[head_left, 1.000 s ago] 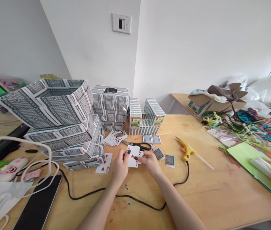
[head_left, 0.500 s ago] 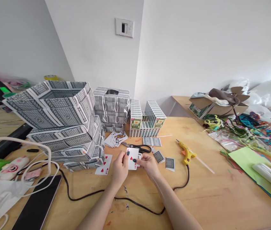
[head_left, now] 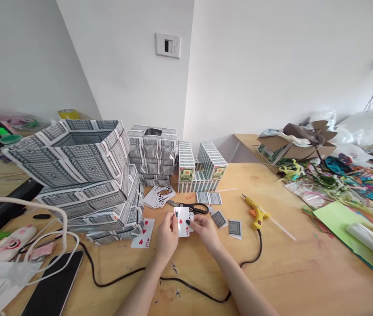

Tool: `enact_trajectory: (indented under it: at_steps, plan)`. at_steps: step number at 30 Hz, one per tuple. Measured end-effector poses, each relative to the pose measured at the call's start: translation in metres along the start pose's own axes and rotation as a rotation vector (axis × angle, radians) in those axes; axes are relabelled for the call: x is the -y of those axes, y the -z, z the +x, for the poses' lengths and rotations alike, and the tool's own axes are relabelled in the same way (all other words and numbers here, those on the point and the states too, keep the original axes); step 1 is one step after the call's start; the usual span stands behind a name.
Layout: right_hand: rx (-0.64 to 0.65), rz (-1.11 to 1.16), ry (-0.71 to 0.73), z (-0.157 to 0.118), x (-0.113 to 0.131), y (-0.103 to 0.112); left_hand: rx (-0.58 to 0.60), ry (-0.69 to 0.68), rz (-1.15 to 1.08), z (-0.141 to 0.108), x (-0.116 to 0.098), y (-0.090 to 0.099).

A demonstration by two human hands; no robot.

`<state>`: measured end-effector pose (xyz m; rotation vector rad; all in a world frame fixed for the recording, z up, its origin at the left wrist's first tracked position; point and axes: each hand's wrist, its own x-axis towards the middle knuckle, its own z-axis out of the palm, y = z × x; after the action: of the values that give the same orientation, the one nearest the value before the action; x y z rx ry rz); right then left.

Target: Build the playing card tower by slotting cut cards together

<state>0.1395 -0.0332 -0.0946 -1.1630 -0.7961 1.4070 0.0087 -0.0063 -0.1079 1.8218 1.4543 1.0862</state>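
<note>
My left hand (head_left: 167, 237) is closed, its thumb on the left edge of an ace of hearts playing card (head_left: 182, 229). Partly hidden behind the ace is a king card (head_left: 191, 216). My right hand (head_left: 206, 231) pinches the right side of these cards between thumb and fingers. Just beyond them lies a pair of black-handled scissors (head_left: 197, 208). A three of hearts card (head_left: 144, 237) rests on the table left of my left hand. To the right of my right hand are face-down cards (head_left: 219, 219) and a small face-down stack (head_left: 235, 228).
Large structures of folded cards (head_left: 87, 158) stand at left, with another (head_left: 153, 151) behind. Card boxes (head_left: 202, 173) form a block at the back. A yellow glue gun (head_left: 257, 212) lies right, its black cord (head_left: 206, 295) crossing the table. Craft scraps (head_left: 344, 180) crowd the far right.
The view has tilted up a little, so the table sits lower in the picture. Both hands keep hold of the ace and king, which have shifted only slightly.
</note>
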Motion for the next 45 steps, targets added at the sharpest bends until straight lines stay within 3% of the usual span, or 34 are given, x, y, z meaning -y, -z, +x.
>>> enact_trajectory:
  at_steps: [4,12,19,24,37,41,45]
  plan:
    - [0.044,-0.034,0.021,0.0,0.003,0.005,0.002,-0.03,0.035,0.0,0.002,-0.003]
    - [-0.047,-0.075,0.041,0.002,-0.002,0.01,0.024,-0.016,0.027,0.001,0.002,-0.005]
    - [-0.039,-0.041,0.042,0.002,-0.001,0.009,0.016,-0.029,0.299,0.003,0.007,-0.002]
    - [-0.035,-0.021,0.026,0.001,-0.002,0.007,0.022,-0.086,0.365,0.001,0.005,0.0]
    - [-0.005,0.05,-0.001,0.003,-0.004,0.008,0.027,-0.072,0.288,0.004,0.008,-0.001]
    - [-0.024,0.057,-0.048,0.005,-0.007,0.008,0.075,-0.032,0.252,0.006,0.007,0.002]
    - [-0.061,0.057,0.003,0.006,-0.004,0.011,0.143,0.006,0.119,0.008,0.005,0.004]
